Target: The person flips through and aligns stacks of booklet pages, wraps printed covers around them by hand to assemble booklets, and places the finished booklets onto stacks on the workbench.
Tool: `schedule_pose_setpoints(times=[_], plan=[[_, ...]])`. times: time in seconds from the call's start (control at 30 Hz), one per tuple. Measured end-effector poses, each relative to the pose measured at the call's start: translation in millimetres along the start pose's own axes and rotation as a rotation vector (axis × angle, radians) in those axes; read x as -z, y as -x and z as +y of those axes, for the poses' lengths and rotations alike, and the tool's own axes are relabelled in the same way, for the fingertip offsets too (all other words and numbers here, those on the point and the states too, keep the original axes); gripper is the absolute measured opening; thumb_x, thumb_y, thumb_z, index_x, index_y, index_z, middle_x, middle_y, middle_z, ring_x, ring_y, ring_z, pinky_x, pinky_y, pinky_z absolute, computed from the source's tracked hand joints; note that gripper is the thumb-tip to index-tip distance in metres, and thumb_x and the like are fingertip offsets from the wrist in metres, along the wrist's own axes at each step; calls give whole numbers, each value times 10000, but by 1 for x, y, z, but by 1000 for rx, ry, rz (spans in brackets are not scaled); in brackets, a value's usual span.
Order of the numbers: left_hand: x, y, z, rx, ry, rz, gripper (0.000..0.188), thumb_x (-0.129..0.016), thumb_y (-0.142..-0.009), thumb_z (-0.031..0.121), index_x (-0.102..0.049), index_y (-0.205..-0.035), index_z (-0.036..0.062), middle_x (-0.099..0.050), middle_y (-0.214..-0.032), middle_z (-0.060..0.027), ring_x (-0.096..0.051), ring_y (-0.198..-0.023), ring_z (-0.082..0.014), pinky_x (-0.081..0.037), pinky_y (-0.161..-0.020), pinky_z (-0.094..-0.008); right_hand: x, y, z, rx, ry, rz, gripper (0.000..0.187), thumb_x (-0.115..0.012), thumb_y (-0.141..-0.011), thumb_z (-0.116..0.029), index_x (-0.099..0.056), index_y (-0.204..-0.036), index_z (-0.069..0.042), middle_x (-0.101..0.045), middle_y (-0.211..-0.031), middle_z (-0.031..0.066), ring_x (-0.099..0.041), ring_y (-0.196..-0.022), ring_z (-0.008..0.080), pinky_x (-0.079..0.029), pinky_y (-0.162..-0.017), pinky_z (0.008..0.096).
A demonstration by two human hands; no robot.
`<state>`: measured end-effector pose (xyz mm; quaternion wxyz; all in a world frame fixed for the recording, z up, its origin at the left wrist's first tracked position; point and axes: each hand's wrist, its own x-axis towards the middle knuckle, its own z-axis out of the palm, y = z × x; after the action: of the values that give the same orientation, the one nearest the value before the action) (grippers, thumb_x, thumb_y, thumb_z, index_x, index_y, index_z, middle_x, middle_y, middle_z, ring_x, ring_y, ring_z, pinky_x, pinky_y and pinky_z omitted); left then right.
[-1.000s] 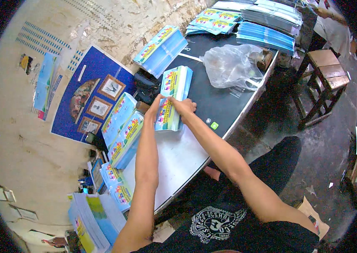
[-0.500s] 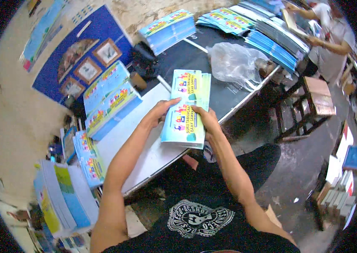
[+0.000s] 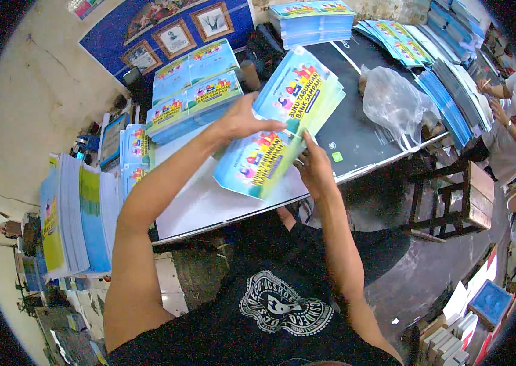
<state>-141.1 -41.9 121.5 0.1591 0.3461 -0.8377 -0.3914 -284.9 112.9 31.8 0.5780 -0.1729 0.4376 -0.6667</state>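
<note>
A small sheaf of printed cover sheets (image 3: 297,91), light blue to green with a repeated row of cartoon figures, is held tilted above the table. My left hand (image 3: 245,119) grips its left edge, thumb lying across the front near the middle. At the right edge my right hand (image 3: 317,168) pinches the sheets with its thumb at the border; its other fingers are partly behind. The sheets are slightly fanned at the upper right. Just left of my left hand sits a tall stack of matching sheets (image 3: 197,97) on the white part of the table (image 3: 200,201).
More printed stacks (image 3: 313,27) stand along the back, with fanned sheets (image 3: 401,46) beside them. A clear plastic bag (image 3: 398,104) lies at the right. Thick paper piles (image 3: 81,213) are far left. A wooden stool (image 3: 480,195) and another person (image 3: 514,125) are at the right.
My view has swung left. The sheets have turned clockwise and now lean to the right, their edges more spread. Both hands still hold them.
</note>
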Motion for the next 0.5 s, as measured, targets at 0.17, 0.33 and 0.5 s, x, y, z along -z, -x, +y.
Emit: schedule_pose_setpoints(times=[0.17,0.33,0.5], plan=[[25,7,1,-232,-539,45,767,-909,-671,445,-613,-1213,-10,-723,-1019,-261,-716,-953,-411,-557,-863,-488,1,-21,31,-17,1052,-114,714,-539,-998,-604,-720,-1019,85,-749,-850,207,-741,-749,290,-588,-720,416],[-8,24,-29,-155,-674,-157,1015,-864,-683,488,-390,-1444,13,-634,-1134,-293,-651,-1068,-446,-523,-874,-534,-25,22,-27,620,1228,-87,467,-748,-885,-453,-743,-1051,-16,-726,-795,214,-722,-769,402,-575,-731,487],[-8,40,0,24,-764,-207,1187,-832,-696,545,-251,-1571,-11,-500,-1369,-268,-502,-1290,-393,-417,-1036,-526,-58,-14,-124,1130,1258,-34,582,-732,-931,-375,-593,-1365,-14,-656,-1288,224,-642,-1201,336,-503,-1001,419]])
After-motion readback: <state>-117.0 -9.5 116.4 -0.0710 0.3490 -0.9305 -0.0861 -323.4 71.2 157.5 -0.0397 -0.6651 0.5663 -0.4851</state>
